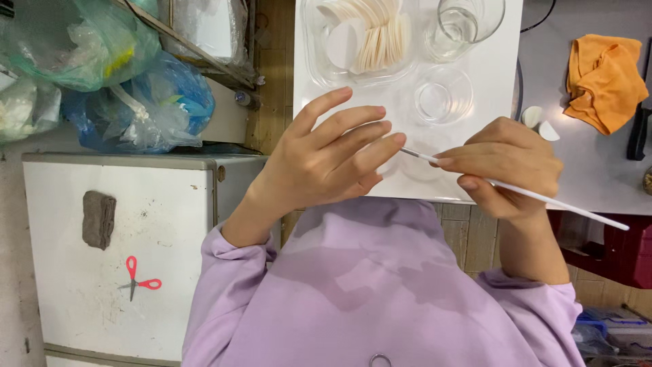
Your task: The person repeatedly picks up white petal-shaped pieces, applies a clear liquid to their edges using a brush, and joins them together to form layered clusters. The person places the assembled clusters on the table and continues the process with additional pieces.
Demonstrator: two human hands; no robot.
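Hands (506, 166) grip a thin white brush (543, 198).

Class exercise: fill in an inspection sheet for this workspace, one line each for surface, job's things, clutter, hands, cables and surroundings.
Surface: white board on a grey table.
Job's things: thin white brush; clear tray of round white discs; glass cup; small clear dish.
Clutter: orange cloth; two loose discs.
Hands: right hand holds the brush; left hand meets its tip, fingers spread.
Cables: dark cable at the top edge.
Surroundings: plastic bags; white cabinet with red scissors.
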